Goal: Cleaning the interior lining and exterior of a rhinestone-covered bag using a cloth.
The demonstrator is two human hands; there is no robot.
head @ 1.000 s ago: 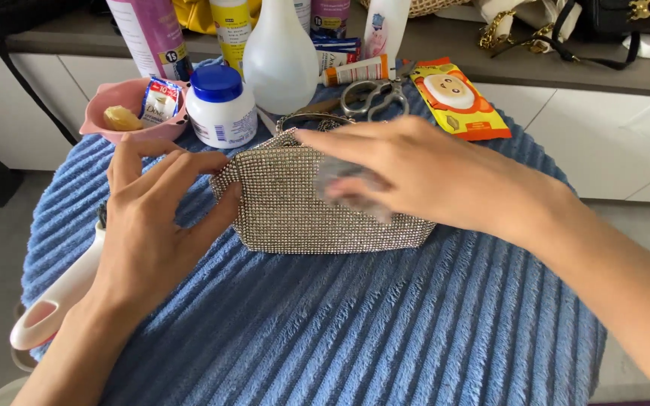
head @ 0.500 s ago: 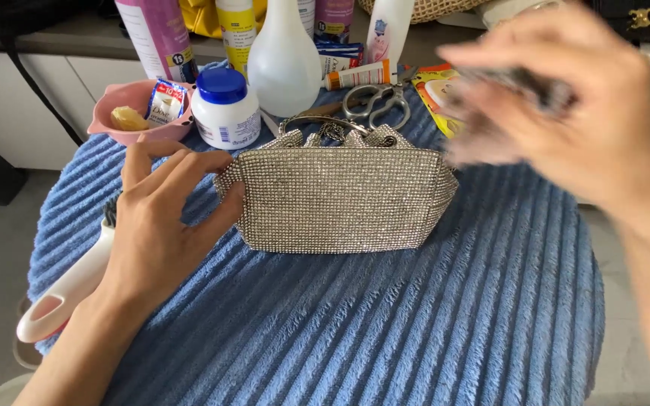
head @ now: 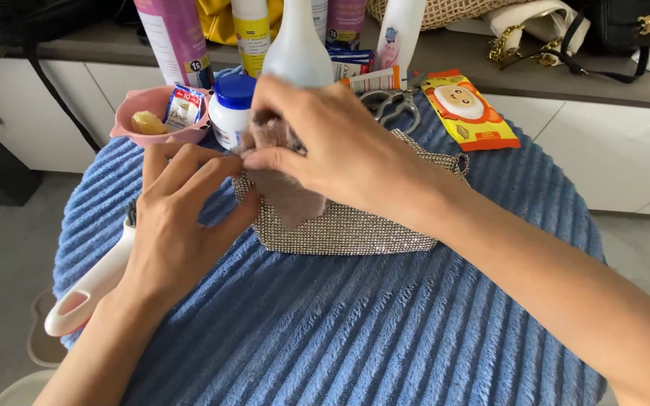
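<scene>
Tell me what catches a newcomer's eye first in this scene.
The glittering silver purse in the middle of the blue ribbed cloth, with the right hand pressing a mauve cloth on it and the left hand at its left end. Behind stand a pink bowl, a blue-capped jar and an orange packet.

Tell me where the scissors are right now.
In the head view, the scissors lie at the far edge of the blue ribbed cover, just behind the sparkly silver bag, between the white spray bottle and the orange wipes packet.
</scene>
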